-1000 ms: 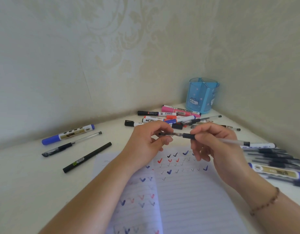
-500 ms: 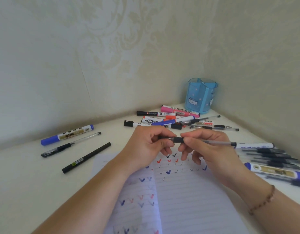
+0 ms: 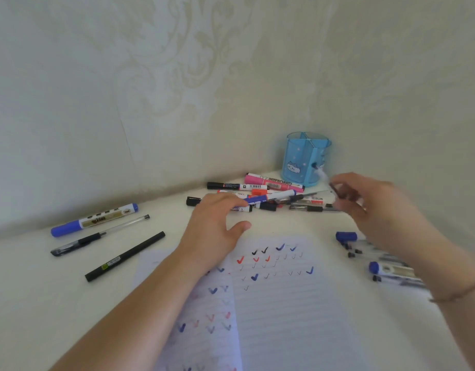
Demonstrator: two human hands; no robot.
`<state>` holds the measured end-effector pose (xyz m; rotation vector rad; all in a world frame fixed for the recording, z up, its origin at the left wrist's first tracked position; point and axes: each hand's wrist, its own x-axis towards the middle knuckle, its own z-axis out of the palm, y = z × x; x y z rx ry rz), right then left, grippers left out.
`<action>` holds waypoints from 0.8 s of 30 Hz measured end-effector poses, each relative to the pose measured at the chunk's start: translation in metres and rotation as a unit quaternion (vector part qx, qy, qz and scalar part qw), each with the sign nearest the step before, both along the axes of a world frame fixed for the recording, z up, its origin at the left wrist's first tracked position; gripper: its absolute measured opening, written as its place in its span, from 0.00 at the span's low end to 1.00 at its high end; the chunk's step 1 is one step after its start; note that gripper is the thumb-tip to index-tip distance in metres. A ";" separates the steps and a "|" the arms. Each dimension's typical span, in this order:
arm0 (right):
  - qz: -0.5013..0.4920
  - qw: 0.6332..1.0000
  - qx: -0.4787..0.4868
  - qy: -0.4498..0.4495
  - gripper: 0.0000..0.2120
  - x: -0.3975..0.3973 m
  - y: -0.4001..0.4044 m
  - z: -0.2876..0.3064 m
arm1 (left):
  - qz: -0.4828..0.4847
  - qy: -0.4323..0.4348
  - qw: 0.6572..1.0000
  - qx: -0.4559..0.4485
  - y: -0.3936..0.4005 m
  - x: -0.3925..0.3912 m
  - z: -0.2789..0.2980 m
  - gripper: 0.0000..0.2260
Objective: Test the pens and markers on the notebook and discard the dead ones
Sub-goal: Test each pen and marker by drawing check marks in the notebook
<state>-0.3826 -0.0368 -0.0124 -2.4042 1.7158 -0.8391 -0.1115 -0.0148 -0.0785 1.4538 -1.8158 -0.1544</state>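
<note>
- Left hand (image 3: 215, 231): laid palm down at the top edge of the notebook, fingers loosely spread toward the marker pile; nothing is held in its grip.
- Right hand (image 3: 365, 204): raised above the worktop, motion-blurred; a clear-barrelled pen (image 3: 330, 184) is pinched in its grip, one end pointing toward the pen holder. Finer detail of the pen cannot be made out.
- Notebook (image 3: 284, 317): lined, lying open on the worktop (image 3: 30, 303) in the near centre; rows of black, red and blue tick marks are seen on both pages.
- Marker pile (image 3: 257, 195): a heap of mixed markers and pens beyond the notebook, including a pink whiteboard marker (image 3: 271, 182) and a blue-capped marker (image 3: 268, 198).
- Blue marker (image 3: 94, 220), clear pen (image 3: 100, 235) and black pen (image 3: 125, 257): laid apart on the left of the worktop.
- Further pens and blue-capped markers (image 3: 386, 269): grouped on the right, partly hidden by the right forearm.
- Pen holder (image 3: 306, 159): translucent blue, divided, standing upright in the corner by the wall.
- Bracelet (image 3: 456, 295): worn on the right wrist.
</note>
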 end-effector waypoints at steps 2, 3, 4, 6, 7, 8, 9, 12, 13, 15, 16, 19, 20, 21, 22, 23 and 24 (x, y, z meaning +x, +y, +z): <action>-0.065 0.989 0.064 0.119 0.08 -0.025 -0.015 -0.002 | 0.031 -0.018 0.999 0.007 -0.003 0.002 -0.003 0.13; -0.082 0.980 0.081 0.160 0.06 -0.034 -0.020 -0.004 | 0.037 -0.020 0.999 0.011 -0.004 0.002 -0.005 0.12; -0.090 0.972 0.101 0.193 0.06 -0.042 -0.023 -0.007 | 0.042 -0.021 0.999 0.011 -0.005 0.002 -0.005 0.11; -0.081 0.962 0.127 0.229 0.08 -0.056 -0.030 -0.016 | 0.050 -0.015 0.999 0.007 -0.006 0.002 -0.006 0.10; -0.070 0.958 0.133 0.244 0.09 -0.061 -0.032 -0.020 | 0.051 -0.008 0.999 0.004 -0.007 0.002 -0.007 0.10; -0.058 0.954 0.142 0.256 0.11 -0.063 -0.032 -0.021 | 0.051 -0.004 0.999 0.002 -0.008 0.002 -0.007 0.09; -0.045 0.955 0.144 0.257 0.12 -0.066 -0.033 -0.023 | 0.051 -0.001 0.999 0.000 -0.008 0.003 -0.007 0.09; -0.033 0.949 0.162 0.269 0.17 -0.071 -0.035 -0.023 | 0.048 -0.001 0.999 0.004 -0.008 0.003 -0.006 0.08; -0.033 0.948 0.157 0.276 0.17 -0.071 -0.038 -0.022 | 0.048 -0.001 0.999 0.007 -0.008 0.003 -0.006 0.08; -0.034 0.952 0.115 0.283 0.14 -0.063 -0.045 -0.018 | 0.047 0.000 0.999 0.008 -0.008 0.003 -0.005 0.08; -0.026 0.959 0.091 0.267 0.13 -0.054 -0.048 -0.015 | 0.044 0.000 0.999 0.009 -0.008 0.003 -0.005 0.08; 0.012 0.981 0.049 0.189 0.13 -0.020 -0.063 -0.009 | 0.037 0.002 0.999 0.008 -0.008 0.003 -0.005 0.08; 0.017 0.980 0.045 0.192 0.14 -0.010 -0.068 -0.009 | 0.035 0.005 0.999 0.008 -0.008 0.004 -0.005 0.08; 0.017 0.977 0.045 0.206 0.15 -0.003 -0.073 -0.010 | 0.034 0.011 0.999 0.008 -0.008 0.004 -0.005 0.09; 0.009 0.973 0.048 0.227 0.15 0.003 -0.078 -0.012 | 0.033 0.016 0.999 0.006 -0.008 0.005 -0.005 0.09; -0.001 0.967 0.050 0.249 0.15 0.007 -0.081 -0.014 | 0.031 0.019 0.999 0.004 -0.008 0.005 -0.005 0.09; -0.010 0.963 0.050 0.265 0.15 0.009 -0.083 -0.016 | 0.030 0.020 0.999 0.001 -0.008 0.005 -0.005 0.09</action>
